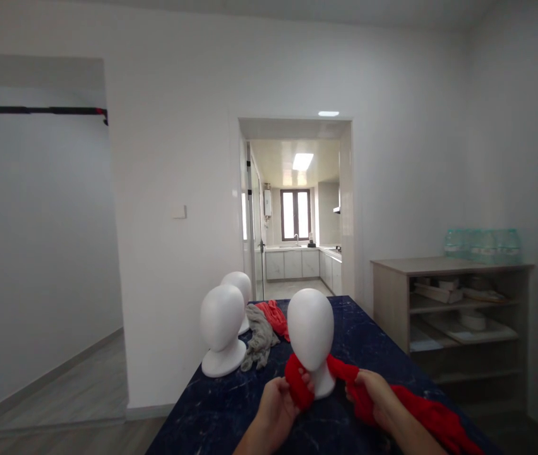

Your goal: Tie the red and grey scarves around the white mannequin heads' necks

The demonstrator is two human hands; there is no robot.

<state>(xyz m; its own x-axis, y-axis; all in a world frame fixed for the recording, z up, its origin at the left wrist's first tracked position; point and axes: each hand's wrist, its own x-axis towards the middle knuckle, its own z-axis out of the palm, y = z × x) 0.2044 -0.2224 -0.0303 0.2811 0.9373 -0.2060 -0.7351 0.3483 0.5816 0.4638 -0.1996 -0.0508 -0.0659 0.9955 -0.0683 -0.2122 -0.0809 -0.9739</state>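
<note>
A white mannequin head (310,328) stands upright on the dark blue marbled table in front of me. A red scarf (427,414) passes behind its neck, with a part coming forward on each side. On the left of the neck, my left hand (279,399) is closed around one gathered part of the scarf. My right hand (372,395) grips the other part to the right of the neck. From there the long red length trails over the table's right side, partly under my right forearm. The front of the neck shows bare white.
Two more white mannequin heads, a near one (222,322) and a far one (240,287), stand at the left. Beside them lie a grey scarf (262,338) and a coral-red scarf (273,316). A shelf unit (392,303) with bottled water (482,245) stands right of the table (364,322).
</note>
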